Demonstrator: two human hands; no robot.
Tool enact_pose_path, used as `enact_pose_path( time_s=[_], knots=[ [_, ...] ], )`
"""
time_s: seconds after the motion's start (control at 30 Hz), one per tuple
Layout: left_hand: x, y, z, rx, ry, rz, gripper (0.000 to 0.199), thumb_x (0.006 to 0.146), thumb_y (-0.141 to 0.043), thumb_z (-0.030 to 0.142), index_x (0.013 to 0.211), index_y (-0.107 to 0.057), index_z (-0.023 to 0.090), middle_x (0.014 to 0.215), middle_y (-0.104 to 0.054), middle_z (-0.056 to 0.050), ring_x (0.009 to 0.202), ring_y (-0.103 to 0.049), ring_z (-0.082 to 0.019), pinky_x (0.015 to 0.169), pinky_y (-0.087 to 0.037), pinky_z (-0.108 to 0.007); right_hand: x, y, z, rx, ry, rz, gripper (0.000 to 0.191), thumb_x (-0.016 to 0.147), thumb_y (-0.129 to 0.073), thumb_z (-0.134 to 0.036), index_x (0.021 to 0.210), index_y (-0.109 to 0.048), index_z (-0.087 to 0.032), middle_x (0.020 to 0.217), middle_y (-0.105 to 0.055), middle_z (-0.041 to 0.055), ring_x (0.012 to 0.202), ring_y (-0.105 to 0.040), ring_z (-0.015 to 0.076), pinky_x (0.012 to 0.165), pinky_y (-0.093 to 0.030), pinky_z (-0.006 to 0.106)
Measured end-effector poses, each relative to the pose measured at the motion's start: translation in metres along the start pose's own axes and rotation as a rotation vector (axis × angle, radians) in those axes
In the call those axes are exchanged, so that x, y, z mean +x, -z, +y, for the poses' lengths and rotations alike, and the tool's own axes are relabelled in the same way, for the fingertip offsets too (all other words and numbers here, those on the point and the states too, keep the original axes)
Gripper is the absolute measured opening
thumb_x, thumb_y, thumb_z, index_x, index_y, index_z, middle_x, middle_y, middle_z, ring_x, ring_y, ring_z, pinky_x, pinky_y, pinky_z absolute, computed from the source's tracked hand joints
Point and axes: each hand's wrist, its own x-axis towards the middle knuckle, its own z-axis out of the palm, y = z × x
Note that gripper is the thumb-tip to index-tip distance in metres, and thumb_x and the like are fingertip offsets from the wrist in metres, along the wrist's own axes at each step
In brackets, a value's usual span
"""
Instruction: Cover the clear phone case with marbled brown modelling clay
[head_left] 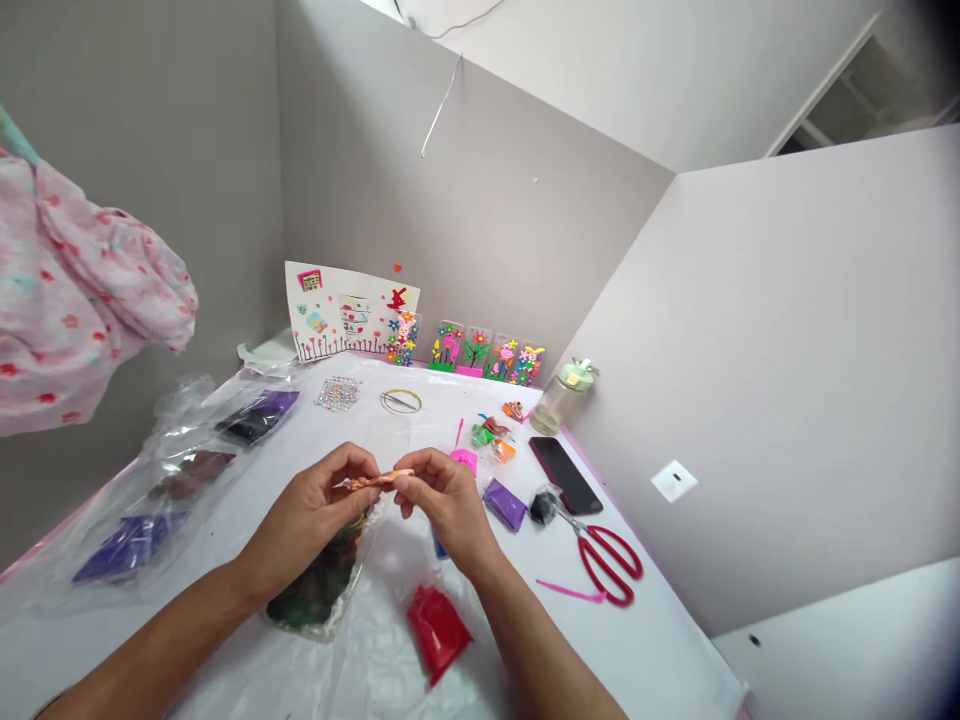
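Note:
Above the table, my left hand (313, 508) and my right hand (442, 500) pinch opposite ends of a thin, marbled orange-and-pale strip of modelling clay (385, 480). Both hands are closed, fingertips close together. Under my left hand lies a flat, clear-edged panel (319, 585) with dark green, black and orange on it; my hand and forearm hide part of it. A packet of red clay (439, 632) rests between my forearms. Just beyond my right hand is a lump of pink clay (465, 460). Something blue is partly hidden behind my right wrist.
Red-handled scissors (611, 562), a phone (566, 475), a purple packet (505, 504) and a jar (561, 395) stand or lie on the right. Plastic-wrapped packets (131, 545) cover the left. Along the back are beads (337, 393), a bangle (401, 401) and several decorated panels (476, 350).

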Motion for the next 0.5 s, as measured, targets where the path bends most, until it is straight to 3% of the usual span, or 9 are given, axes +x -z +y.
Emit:
enact_pose_path(
  time_s=[0.1,0.3,0.5],
  knots=[
    [-0.0012,0.0003,0.0006,-0.039,0.029,-0.069,0.017,0.087,-0.062,0.038,0.093,-0.056,0.023,0.086,-0.061,0.002,0.077,-0.057,-0.015,0.064,-0.044,-0.024,-0.0021,-0.0032,0.0011,-0.056,-0.001,0.04,0.018,0.073,-0.073,-0.032,0.072,-0.065,-0.016,0.057,-0.06,-0.0022,0.049,-0.048,0.0081,0.047,-0.037,0.02],
    [-0.0023,0.005,-0.0015,-0.087,0.117,-0.159,0.02,0.084,-0.067,0.037,0.082,-0.056,0.02,0.071,-0.056,0.004,0.065,-0.051,-0.013,0.06,-0.042,-0.023,0.0011,0.0028,0.0039,-0.024,-0.04,0.117,0.021,0.072,-0.072,-0.034,0.068,-0.062,-0.016,0.048,-0.055,-0.0042,0.041,-0.044,0.0078,0.04,-0.032,0.02],
    [0.0011,0.005,-0.0017,-0.208,0.124,-0.174,0.016,0.088,-0.062,0.035,0.09,-0.052,0.022,0.086,-0.062,0.003,0.081,-0.058,-0.014,0.075,-0.045,-0.026,0.0012,0.0032,0.0017,0.059,0.007,-0.043,0.024,0.071,-0.075,-0.029,0.091,-0.067,-0.017,0.072,-0.062,-0.0014,0.057,-0.051,0.009,0.056,-0.042,0.023]
  ],
)
